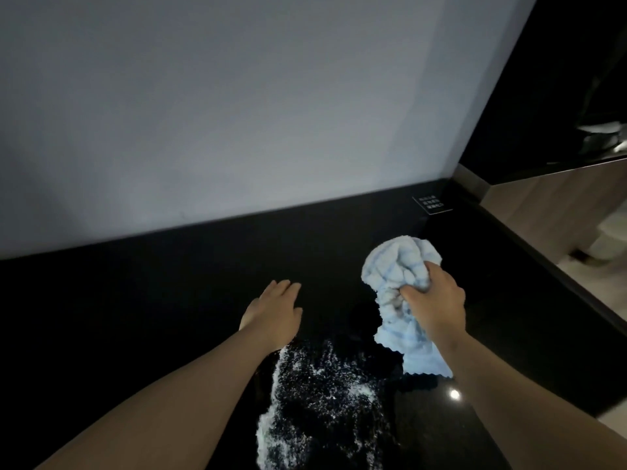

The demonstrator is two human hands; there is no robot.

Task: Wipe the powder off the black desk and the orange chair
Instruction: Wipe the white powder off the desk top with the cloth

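Note:
White powder [319, 401] lies scattered over the near middle of the glossy black desk [135, 317], thickest along its left edge. My right hand [437, 300] grips a bunched light-blue cloth [393, 266] above the desk, just right of the powder, with a loose end hanging down. My left hand [274, 310] is held flat with straight fingers over the desk, just beyond the powder's far left corner. The orange chair is not in view.
A pale wall [237, 113] rises behind the desk. A small label with white text [431, 204] sits at the desk's far right corner. The desk's right edge [543, 262] drops to a light floor beside wood-toned cabinetry [543, 205].

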